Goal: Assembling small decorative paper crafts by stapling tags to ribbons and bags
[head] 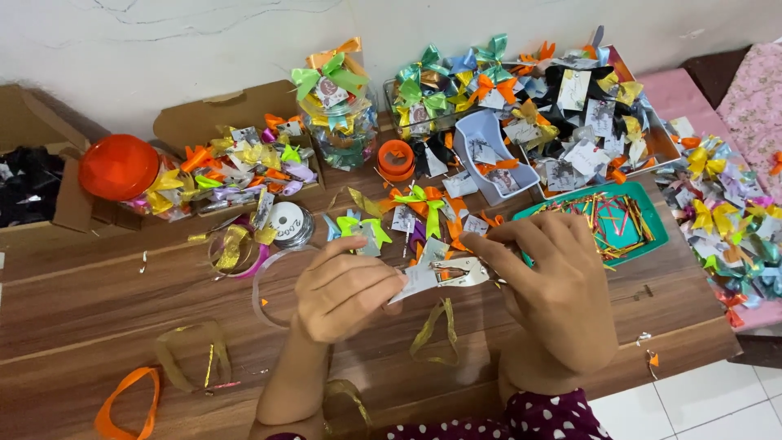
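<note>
A dotted sleeve (546, 417) sits closest, at the bottom edge. Above it, the left hand (342, 292) pinches a small white card (417, 281), fingers closed on its edge, while the right hand (554, 285) grips a silver hole punch (456, 270) clamped over the card's other end. A gold ribbon loop (432, 330) lies on the worktop (98, 301) just below. Ribbon bows (419, 202) and a green tray (656, 224) crowd behind.

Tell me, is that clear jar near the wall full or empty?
Full. The clear jar is packed with colourful ribbon bows visible through its wall, and more bows are heaped above its mouth.
</note>
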